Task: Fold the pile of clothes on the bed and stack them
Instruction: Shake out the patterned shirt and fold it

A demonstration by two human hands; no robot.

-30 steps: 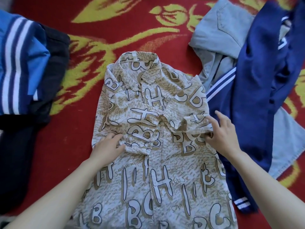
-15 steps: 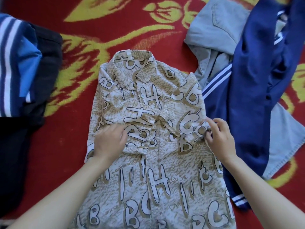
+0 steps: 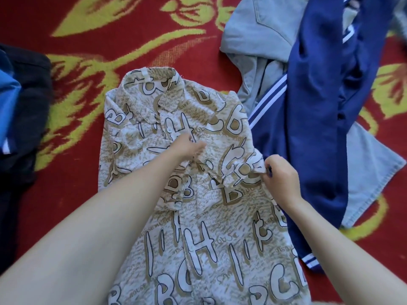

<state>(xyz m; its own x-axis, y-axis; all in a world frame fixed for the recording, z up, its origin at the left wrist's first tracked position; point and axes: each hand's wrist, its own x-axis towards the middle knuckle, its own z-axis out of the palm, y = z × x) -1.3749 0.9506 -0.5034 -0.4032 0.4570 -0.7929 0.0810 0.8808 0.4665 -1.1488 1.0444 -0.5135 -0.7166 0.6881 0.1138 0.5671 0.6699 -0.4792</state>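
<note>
Left hand (image 3: 188, 147) slid to shirt (image 3: 209, 238) centre; right hand (image 3: 279, 179) pinches sleeve (image 3: 240, 166).

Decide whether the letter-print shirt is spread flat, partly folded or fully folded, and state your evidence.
Partly folded: the letter-print shirt has both sleeves turned in over its front, but its body lies at full length.

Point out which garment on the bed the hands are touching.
The beige letter-print shirt in the middle: the right hand pinches its sleeve, the left hand touches its front.
</note>
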